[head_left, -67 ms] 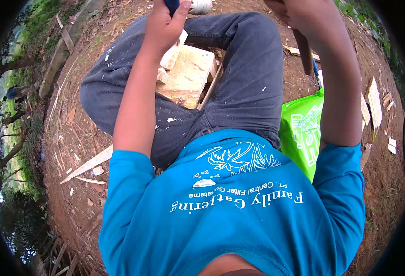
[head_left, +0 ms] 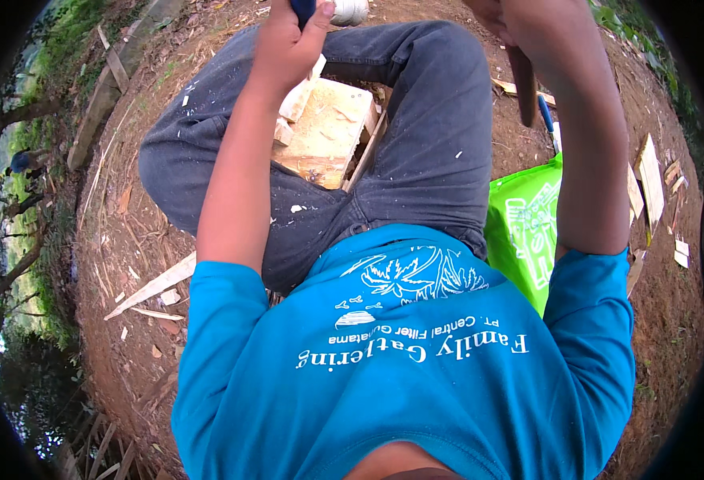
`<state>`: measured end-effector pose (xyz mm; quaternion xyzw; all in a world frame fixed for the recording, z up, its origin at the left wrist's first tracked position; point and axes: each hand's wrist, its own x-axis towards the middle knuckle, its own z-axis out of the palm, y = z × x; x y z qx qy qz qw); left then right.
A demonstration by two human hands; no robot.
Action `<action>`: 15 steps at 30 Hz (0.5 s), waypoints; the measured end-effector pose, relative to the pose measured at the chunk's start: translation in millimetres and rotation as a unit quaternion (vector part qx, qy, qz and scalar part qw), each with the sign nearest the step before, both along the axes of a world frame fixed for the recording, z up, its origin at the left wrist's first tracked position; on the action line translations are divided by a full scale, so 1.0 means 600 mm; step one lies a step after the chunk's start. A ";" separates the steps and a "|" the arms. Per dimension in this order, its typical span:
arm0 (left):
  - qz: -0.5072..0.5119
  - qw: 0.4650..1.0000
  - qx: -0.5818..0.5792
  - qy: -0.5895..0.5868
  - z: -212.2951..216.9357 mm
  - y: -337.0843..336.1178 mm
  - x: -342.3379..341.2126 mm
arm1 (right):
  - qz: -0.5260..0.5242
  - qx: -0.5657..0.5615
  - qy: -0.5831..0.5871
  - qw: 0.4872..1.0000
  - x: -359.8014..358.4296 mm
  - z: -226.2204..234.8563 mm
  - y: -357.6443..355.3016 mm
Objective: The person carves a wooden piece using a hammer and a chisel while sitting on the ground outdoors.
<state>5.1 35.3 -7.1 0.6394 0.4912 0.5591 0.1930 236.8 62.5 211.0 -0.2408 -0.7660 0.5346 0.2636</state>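
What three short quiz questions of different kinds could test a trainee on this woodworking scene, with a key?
1. True or false: the left hand grips a dark blue handle.
2. What lies between the person's legs? A) a pale wooden block B) a metal bucket C) a coiled rope
3. What colour is the bag beside the person's right side?

Key: 1 true; 2 A; 3 bright green.
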 end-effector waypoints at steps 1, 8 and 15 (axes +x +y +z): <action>0.000 1.000 -0.013 0.018 0.002 0.001 0.007 | 0.011 0.030 0.042 0.999 0.005 -0.002 0.003; 0.002 0.996 -0.085 -0.025 0.000 -0.013 0.012 | -0.100 0.179 -0.085 0.975 -0.051 -0.089 0.025; -0.008 0.984 0.122 0.126 -0.014 0.014 -0.013 | -0.117 0.209 -0.027 0.970 -0.061 -0.067 0.033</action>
